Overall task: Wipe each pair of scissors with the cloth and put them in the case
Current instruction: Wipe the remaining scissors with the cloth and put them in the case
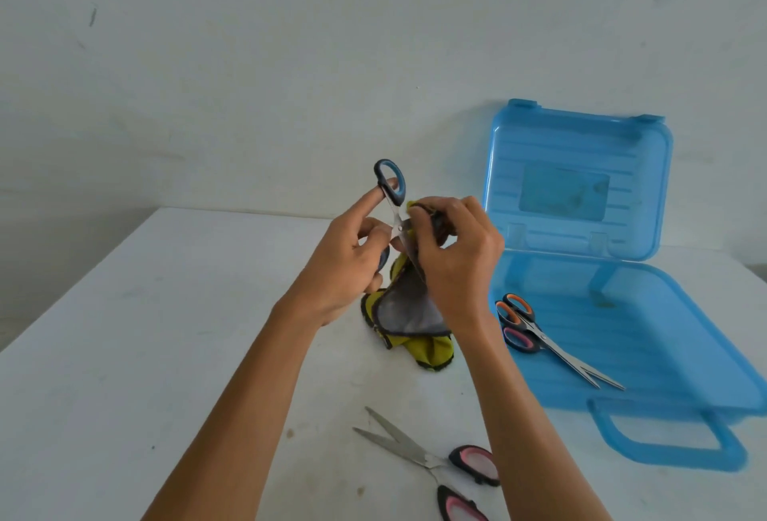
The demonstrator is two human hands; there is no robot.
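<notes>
My left hand (pixel 346 259) grips blue-handled scissors (pixel 390 184) by the lower handle, with the other handle loop sticking up. My right hand (pixel 454 255) pinches a yellow and grey cloth (pixel 409 313) around the blades, which are mostly hidden; the rest of the cloth hangs down to the table. The open blue case (pixel 647 338) stands to the right, holding scissors with orange and pink handles (pixel 539 334). Pink-handled scissors (pixel 436 466) lie open on the table in front of me.
The white table (pixel 145 354) stands against a pale wall. The case lid (pixel 577 180) stands upright behind its tray, and the case's carry handle (pixel 664 441) points toward me at the right.
</notes>
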